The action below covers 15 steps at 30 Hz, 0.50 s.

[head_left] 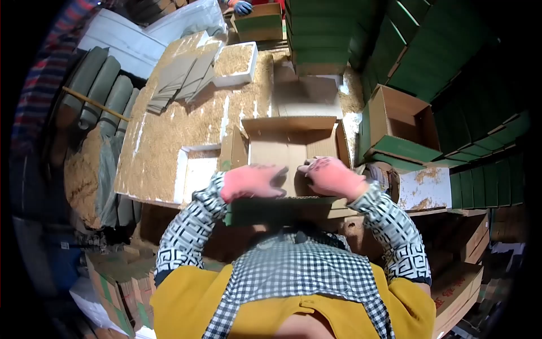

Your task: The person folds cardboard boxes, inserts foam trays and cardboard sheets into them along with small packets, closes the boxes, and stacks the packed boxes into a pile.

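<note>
An open cardboard box (293,121) with a green outer side lies in front of me. My left hand (255,182), in a pink glove, reaches over its left near corner, with thumb and fingers apart. Over the near wall, right of the middle, is my right hand (330,176), also in a pink glove. Its fingers curl down inside the box, and their tips are partly hidden. The box's inside shows bare brown cardboard between my hands.
Left of the box, sawdust-covered white foam blocks (169,130) carry grey cardboard sheets (186,76). Another open box (403,121) stands at the right, beside stacked green boxes (423,51). At the top, a co-worker's gloved hand (243,7) touches a box (258,24).
</note>
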Tool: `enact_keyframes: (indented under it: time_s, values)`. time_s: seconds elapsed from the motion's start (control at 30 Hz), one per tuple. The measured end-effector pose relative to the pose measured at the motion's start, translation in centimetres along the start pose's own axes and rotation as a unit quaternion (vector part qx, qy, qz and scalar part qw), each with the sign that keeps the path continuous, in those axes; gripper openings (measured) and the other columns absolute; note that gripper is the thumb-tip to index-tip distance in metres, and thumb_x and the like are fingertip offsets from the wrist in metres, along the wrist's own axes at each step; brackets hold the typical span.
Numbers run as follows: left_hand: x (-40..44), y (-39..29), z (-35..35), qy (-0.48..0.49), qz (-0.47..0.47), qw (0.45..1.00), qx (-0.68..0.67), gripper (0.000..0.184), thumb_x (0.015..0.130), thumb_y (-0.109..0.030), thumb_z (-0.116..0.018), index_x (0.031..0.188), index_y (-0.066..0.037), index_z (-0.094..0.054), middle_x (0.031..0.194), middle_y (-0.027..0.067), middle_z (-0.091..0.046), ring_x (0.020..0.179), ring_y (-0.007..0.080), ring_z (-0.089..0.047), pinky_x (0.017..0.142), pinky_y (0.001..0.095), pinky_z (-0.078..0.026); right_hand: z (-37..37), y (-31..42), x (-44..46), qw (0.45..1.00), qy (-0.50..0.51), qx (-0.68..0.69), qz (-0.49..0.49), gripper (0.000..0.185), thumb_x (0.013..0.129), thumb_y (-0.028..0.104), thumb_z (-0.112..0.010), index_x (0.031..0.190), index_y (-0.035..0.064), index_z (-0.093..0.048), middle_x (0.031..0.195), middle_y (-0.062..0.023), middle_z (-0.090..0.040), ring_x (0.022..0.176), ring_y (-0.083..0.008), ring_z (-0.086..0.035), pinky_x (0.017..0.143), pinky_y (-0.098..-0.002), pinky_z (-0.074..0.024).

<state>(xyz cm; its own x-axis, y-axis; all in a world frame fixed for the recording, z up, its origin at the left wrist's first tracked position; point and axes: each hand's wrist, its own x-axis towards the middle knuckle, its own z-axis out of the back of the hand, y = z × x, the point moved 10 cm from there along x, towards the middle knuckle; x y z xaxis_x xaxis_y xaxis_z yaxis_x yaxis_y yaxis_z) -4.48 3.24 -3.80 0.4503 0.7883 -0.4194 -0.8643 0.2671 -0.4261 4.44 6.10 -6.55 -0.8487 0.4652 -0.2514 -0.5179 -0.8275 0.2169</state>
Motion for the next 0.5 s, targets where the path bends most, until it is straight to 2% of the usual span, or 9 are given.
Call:
enact_keyframes:
  time_s: [0.03, 0.1, 0.2, 0.23, 0.3, 0.37, 0.4, 0.43, 0.5]
  values:
    - [-1.3, 1.3, 0.1, 0.051, 0.007, 0.995, -0.084, 0.065, 0.084, -0.035, -0.064, 0.138, -0.007, -0.042, 0.134, 0.0189, -0.050, 0.122, 0.0304, -0.050, 0.101, 0.0367, -0.041, 4.1, -0.2, -2.6, 0.978, -0.174, 0.068, 0.093, 0.037, 0.081, 0.015, -0.063, 0.116, 0.0038, -0.059, 0.109, -0.0127, -0.064, 0.094, -0.0243, -0.063, 0.084, -0.0362, -0.0512]
    - [-5.6, 4.4, 4.5, -0.069, -0.061, 0.945, -0.313, 0.066, 0.079, -0.024, -0.070, 0.137, -0.008, -0.043, 0.126, 0.0159, -0.056, 0.119, 0.0245, -0.052, 0.097, 0.0387, -0.045, 10.0, -4.6, -6.8, 0.865, -0.257, 0.430, -0.043, 0.034, 0.079, 0.001, -0.058, 0.113, 0.0040, -0.060, 0.101, -0.0113, -0.067, 0.077, -0.0182, -0.067, 0.075, -0.0310, -0.0552]
    - [-8.5, 11.4, 7.0, -0.359, 0.141, 0.917, -0.103, 0.085, 0.073, -0.026, -0.077, 0.143, -0.007, -0.033, 0.122, 0.0179, -0.049, 0.113, 0.0236, -0.052, 0.097, 0.0401, -0.045, 2.7, -9.2, -8.4, 0.819, -0.224, 0.465, -0.251, 0.035, 0.081, 0.000, -0.057, 0.114, 0.0119, -0.061, 0.107, -0.0102, -0.063, 0.080, -0.0180, -0.064, 0.078, -0.0307, -0.0531]
    - [-4.6, 12.6, 2.6, -0.267, 0.173, 0.946, -0.062, 0.096, 0.072, -0.031, -0.079, 0.145, -0.002, -0.024, 0.135, 0.0255, -0.038, 0.123, 0.0328, -0.044, 0.104, 0.0410, -0.039, 0.6, -6.3, -4.7, 0.881, -0.262, 0.388, -0.073, 0.037, 0.080, 0.007, -0.065, 0.116, 0.0137, -0.060, 0.105, -0.0109, -0.062, 0.090, -0.0222, -0.062, 0.085, -0.0354, -0.0504]
    - [-0.6, 13.2, -3.4, -0.302, 0.206, 0.919, -0.143, 0.098, 0.073, -0.032, -0.078, 0.144, 0.003, -0.021, 0.141, 0.0303, -0.030, 0.132, 0.0388, -0.034, 0.109, 0.0414, -0.032, 0.4, -2.8, -2.7, 0.916, -0.259, 0.303, -0.042, 0.048, 0.078, 0.017, -0.072, 0.123, 0.0090, -0.056, 0.107, -0.0140, -0.060, 0.097, -0.0258, -0.060, 0.090, -0.0378, -0.0472]
    - [0.0, 13.1, -5.1, -0.355, 0.164, 0.881, -0.268, 0.106, 0.072, -0.042, -0.076, 0.145, 0.005, -0.016, 0.148, 0.0305, -0.018, 0.137, 0.0429, -0.022, 0.112, 0.0449, -0.024, 1.7, -8.6, -7.7, 0.809, -0.528, 0.146, -0.211, 0.063, 0.077, 0.024, -0.075, 0.129, 0.0025, -0.047, 0.118, -0.0187, -0.054, 0.106, -0.0277, -0.056, 0.092, -0.0377, -0.0457]
    - [-0.6, 13.5, -5.4, -0.352, 0.186, 0.872, -0.283, 0.100, 0.074, -0.036, -0.074, 0.145, 0.005, -0.016, 0.146, 0.0304, -0.023, 0.136, 0.0407, -0.025, 0.111, 0.0397, -0.026, 0.1, -9.8, -9.0, 0.760, -0.533, 0.282, -0.243, 0.076, 0.077, 0.030, -0.076, 0.135, -0.0014, -0.039, 0.129, -0.0225, -0.045, 0.118, -0.0299, -0.046, 0.098, -0.0396, -0.0412]
    - [-0.4, 14.7, -6.3, -0.329, 0.177, 0.850, -0.371, 0.095, 0.079, -0.033, -0.071, 0.145, 0.005, -0.016, 0.143, 0.0293, -0.030, 0.133, 0.0378, -0.033, 0.110, 0.0378, -0.029, -11.7, -14.1, -5.0, 0.733, -0.327, 0.523, -0.288, 0.085, 0.077, 0.030, -0.076, 0.143, 0.0024, -0.029, 0.138, -0.0220, -0.037, 0.129, -0.0315, -0.035, 0.104, -0.0396, -0.0362]
    - [-0.1, 17.7, -7.8, -0.271, 0.189, 0.835, -0.440, 0.079, 0.087, -0.028, -0.065, 0.146, 0.000, -0.020, 0.135, 0.0236, -0.045, 0.119, 0.0299, -0.051, 0.098, 0.0353, -0.042, -16.3, -11.4, -4.7, 0.818, -0.232, 0.380, -0.365, 0.086, 0.079, 0.026, -0.074, 0.146, 0.0038, -0.023, 0.141, -0.0207, -0.035, 0.128, -0.0306, -0.038, 0.101, -0.0383, -0.0405]
